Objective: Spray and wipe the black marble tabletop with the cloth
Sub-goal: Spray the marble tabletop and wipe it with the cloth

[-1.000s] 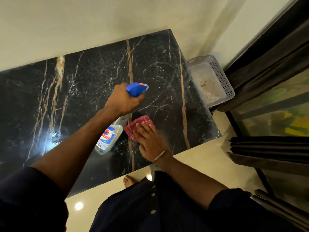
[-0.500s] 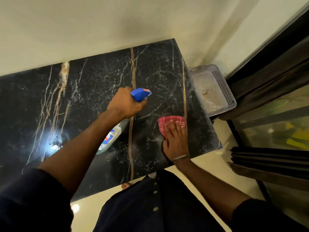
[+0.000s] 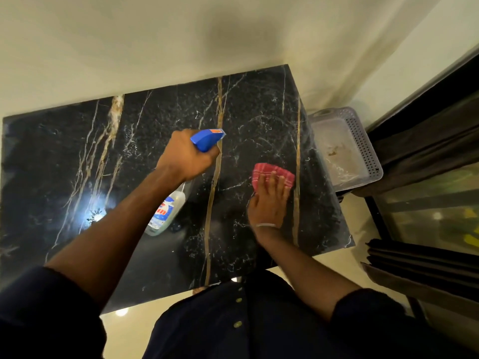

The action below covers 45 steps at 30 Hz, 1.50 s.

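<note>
1. The surface, a black marble slab with white and gold veins, is set against a pale wall. A bright glare is reflected on its left part.
2. The left grip is clenched round the neck of a bottle, which is held tilted above the middle of the surface. The blue spray head is pointed to the right. The clear body with its blue and red label is slanted down below the wrist. Whether the trigger is squeezed cannot be told.
3. The right grip is released: it is laid flat, fingers straight, and pressed on the cloth.
4. The cloth, red and checked, is spread on the right part of the surface, just beside the right-hand gold vein and near the right edge. Its near part is covered by the fingers.
5. A thin bracelet is worn on the right wrist.
6. The two grips are kept apart, with the spray head to the left of the cloth and farther from the person.
7. A pale perforated basket is seen on the floor just past the right edge of the surface. Brownish bits are seen inside, too small to be told.
8. A dark curtain is hung at the right.
9. A dark buttoned shirt is seen at the bottom.
</note>
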### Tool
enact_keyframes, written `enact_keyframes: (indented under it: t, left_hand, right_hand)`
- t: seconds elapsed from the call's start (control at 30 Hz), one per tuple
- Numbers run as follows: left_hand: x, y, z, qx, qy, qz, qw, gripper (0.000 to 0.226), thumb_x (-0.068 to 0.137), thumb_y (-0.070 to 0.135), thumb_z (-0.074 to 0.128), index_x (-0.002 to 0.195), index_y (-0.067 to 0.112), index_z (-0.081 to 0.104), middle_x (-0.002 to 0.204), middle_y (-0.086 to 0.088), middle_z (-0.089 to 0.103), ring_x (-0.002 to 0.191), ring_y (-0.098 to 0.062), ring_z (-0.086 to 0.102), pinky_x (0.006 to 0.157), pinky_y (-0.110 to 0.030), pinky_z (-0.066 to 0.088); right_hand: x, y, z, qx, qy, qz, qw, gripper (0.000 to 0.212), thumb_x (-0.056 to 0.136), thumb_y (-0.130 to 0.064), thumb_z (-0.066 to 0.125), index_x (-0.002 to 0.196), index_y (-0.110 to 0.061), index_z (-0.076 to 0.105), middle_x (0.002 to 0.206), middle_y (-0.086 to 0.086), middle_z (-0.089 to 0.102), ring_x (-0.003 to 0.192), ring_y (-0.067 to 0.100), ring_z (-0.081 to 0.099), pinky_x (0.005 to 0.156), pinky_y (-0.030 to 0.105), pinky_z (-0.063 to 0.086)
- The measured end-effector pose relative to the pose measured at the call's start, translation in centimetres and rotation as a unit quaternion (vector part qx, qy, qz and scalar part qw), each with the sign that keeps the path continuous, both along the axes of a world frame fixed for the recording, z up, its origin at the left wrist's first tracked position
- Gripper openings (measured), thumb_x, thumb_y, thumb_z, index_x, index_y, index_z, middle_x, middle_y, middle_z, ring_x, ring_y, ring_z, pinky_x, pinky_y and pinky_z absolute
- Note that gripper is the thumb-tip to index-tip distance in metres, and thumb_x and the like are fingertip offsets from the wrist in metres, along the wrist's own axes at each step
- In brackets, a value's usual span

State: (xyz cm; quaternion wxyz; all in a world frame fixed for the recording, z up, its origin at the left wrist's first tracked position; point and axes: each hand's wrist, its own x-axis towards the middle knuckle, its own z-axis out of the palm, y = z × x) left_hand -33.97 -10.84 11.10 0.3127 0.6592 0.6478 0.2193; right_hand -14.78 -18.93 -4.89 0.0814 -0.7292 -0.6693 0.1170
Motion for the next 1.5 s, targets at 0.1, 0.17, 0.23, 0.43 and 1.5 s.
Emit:
enact_keyframes:
  t: [0.1, 0.17, 0.23, 0.43, 1.5]
  left_hand:
    - [0.4, 0.2, -0.5, 0.005, 0.002, 0.002, 1.0, 0.021, 0.083, 0.017, 0.065, 0.066, 0.011, 0.053, 0.051, 0.002, 0.047, 0.042, -0.008, 0.042, 0.043, -0.011, 0.033]
    - [0.7, 0.4, -0.8, 0.01, -0.007, -0.003, 1.0, 0.027, 0.082, 0.015, 0.065, 0.061, 0.017, 0.049, 0.05, 0.004, 0.045, 0.04, -0.006, 0.044, 0.042, -0.01, 0.035]
    - [0.8, 0.6, -0.9, 0.005, -0.009, -0.008, 1.0, 0.027, 0.083, 0.015, 0.065, 0.061, 0.02, 0.048, 0.05, 0.004, 0.046, 0.04, -0.004, 0.045, 0.042, -0.009, 0.035]
    - [0.3, 0.8, -0.8, -0.017, -0.02, 0.004, 1.0, 0.02, 0.084, 0.019, 0.064, 0.068, 0.016, 0.053, 0.053, 0.001, 0.049, 0.043, -0.007, 0.045, 0.042, -0.009, 0.034]
    - [-2.9, 1.4, 0.3, 0.032, -0.021, -0.006, 0.999, 0.032, 0.083, 0.015, 0.065, 0.06, 0.026, 0.044, 0.05, 0.006, 0.045, 0.04, 0.0, 0.046, 0.042, -0.008, 0.034]
  right_hand:
    - [-3.8, -1.3, -0.6, -0.013, 0.009, 0.213, 0.977, 0.064, 0.088, -0.026, 0.046, 0.15, -0.017, 0.033, 0.159, 0.013, 0.027, 0.149, 0.036, 0.013, 0.121, 0.054, 0.01]
    - [-4.0, -0.9, -1.0, -0.017, 0.011, 0.311, 0.95, 0.064, 0.086, -0.03, 0.04, 0.148, -0.015, 0.038, 0.157, 0.014, 0.03, 0.148, 0.036, 0.016, 0.12, 0.054, 0.014]
    - [-1.8, 0.3, -1.2, -0.001, -0.012, 0.367, 0.93, 0.064, 0.085, -0.031, 0.04, 0.147, -0.014, 0.04, 0.157, 0.014, 0.031, 0.148, 0.035, 0.019, 0.12, 0.053, 0.017]
    - [9.4, 4.9, -1.1, 0.003, -0.005, 0.05, 0.999, 0.06, 0.09, -0.031, 0.036, 0.147, -0.013, 0.038, 0.157, 0.016, 0.03, 0.147, 0.035, 0.019, 0.119, 0.054, 0.019]
    - [-3.3, 0.9, -0.4, -0.016, 0.015, 0.206, 0.978, 0.06, 0.095, -0.035, 0.037, 0.151, -0.014, 0.032, 0.158, 0.014, 0.027, 0.149, 0.034, 0.014, 0.12, 0.054, 0.014]
